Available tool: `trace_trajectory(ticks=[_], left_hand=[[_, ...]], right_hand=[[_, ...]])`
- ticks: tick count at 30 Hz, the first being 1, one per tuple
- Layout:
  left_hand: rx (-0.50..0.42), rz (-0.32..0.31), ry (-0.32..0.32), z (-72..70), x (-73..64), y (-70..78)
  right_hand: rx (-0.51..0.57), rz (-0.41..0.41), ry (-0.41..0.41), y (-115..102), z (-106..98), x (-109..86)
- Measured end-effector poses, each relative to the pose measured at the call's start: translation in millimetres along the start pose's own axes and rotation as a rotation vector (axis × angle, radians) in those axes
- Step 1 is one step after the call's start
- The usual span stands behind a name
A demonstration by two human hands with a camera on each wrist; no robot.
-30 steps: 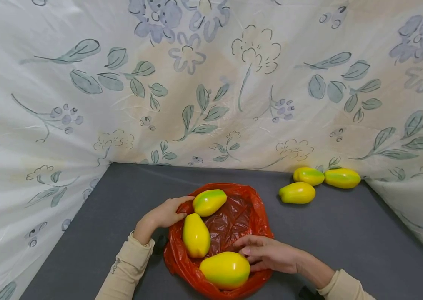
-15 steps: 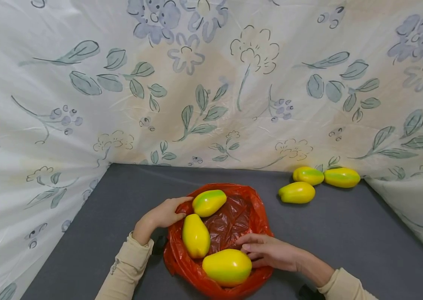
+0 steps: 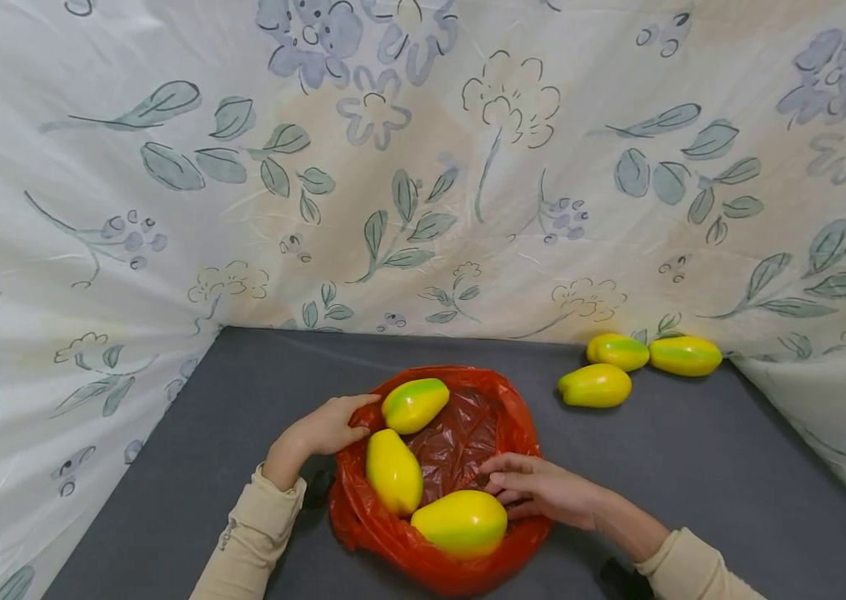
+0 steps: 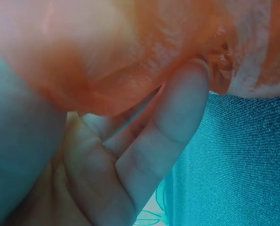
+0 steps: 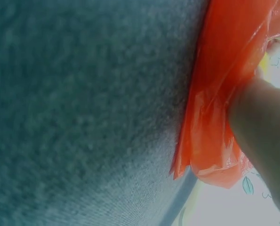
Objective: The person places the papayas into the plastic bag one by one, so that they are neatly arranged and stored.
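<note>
A red plastic bag (image 3: 520,421) sits with its mouth spread wide on the dark grey surface. Inside it lie three yellow-green papayas: one at the back (image 3: 415,406), one at the left (image 3: 394,473) and one at the front (image 3: 462,525). My left hand (image 3: 323,429) grips the bag's left rim; the left wrist view shows thumb and fingers (image 4: 177,108) against the red plastic (image 4: 107,61). My right hand (image 3: 553,493) reaches over the right rim, its loosely bent fingers at the front papaya's right end. In the right wrist view, red plastic (image 5: 220,103) hides most of that hand.
Three more papayas lie together at the back right: a near one (image 3: 595,386), a far one (image 3: 618,352) and a right one (image 3: 685,357). Floral cloth (image 3: 423,200) hangs behind and along both sides of the grey surface (image 3: 280,358).
The front papaya has shifted a little back and to the right inside the bag, and my right hand has moved slightly back with it. My left hand stays at the rim.
</note>
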State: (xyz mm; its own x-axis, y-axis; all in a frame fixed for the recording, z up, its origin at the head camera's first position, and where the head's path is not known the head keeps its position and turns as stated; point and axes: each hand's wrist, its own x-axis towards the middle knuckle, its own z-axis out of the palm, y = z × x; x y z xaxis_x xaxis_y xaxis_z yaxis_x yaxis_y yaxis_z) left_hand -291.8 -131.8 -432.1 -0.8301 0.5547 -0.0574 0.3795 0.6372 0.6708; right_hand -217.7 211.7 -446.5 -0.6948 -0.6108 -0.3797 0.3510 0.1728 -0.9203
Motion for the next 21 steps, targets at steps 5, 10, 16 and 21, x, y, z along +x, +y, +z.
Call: trace_trajectory(ticks=[5, 10, 16, 21], left_hand=[[-0.003, 0.007, -0.005, 0.2, -0.6, -0.1], [0.001, 0.017, -0.008, 0.2, -0.2, 0.5], [0.01, 0.057, -0.011, -1.2, -2.1, 1.8], [0.009, 0.032, -0.01, -0.1, -1.0, 0.9]], right_hand=[[0.003, 0.003, 0.006, -1.6, -0.5, -1.2], [0.006, -0.012, -0.014, -2.8, -1.1, -4.3], [0.069, -0.035, -0.021, -4.1, -8.3, -9.0], [0.162, -0.079, -0.036, -5.5, -19.3, -14.8]])
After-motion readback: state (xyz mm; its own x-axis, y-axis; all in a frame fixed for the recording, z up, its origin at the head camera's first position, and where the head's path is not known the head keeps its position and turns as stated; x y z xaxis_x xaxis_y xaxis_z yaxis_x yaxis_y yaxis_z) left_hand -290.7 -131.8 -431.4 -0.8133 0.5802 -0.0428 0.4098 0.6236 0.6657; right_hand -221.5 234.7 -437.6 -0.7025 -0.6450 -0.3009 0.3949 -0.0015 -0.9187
